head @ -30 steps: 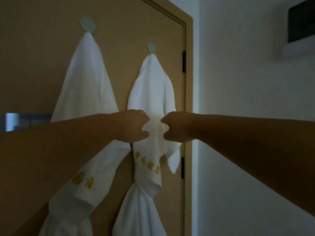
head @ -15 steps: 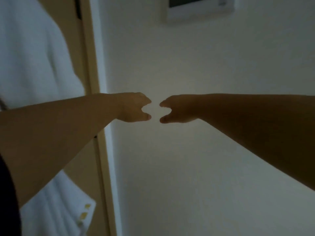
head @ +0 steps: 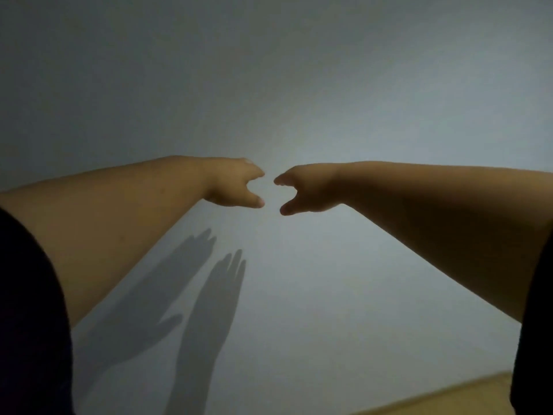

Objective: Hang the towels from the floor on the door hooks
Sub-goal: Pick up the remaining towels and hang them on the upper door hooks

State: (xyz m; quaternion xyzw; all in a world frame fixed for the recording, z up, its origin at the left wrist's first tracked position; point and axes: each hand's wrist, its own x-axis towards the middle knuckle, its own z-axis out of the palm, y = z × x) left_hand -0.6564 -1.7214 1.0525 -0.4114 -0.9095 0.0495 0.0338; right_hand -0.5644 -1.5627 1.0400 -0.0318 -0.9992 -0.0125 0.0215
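A dark sleeve (head: 27,310) fills the left edge. From it the bare left arm reaches forward to the left hand (head: 236,184), its grip loose, forefinger and thumb parted, holding nothing. Below, shadows of both hands (head: 206,283) lie on the pale wall (head: 299,85). The right hand (head: 305,190) faces the left, fingertips near but apart, grip likewise relaxed and empty. A tan strip (head: 449,396) crosses the lower right corner. No towels or hooks are in view.
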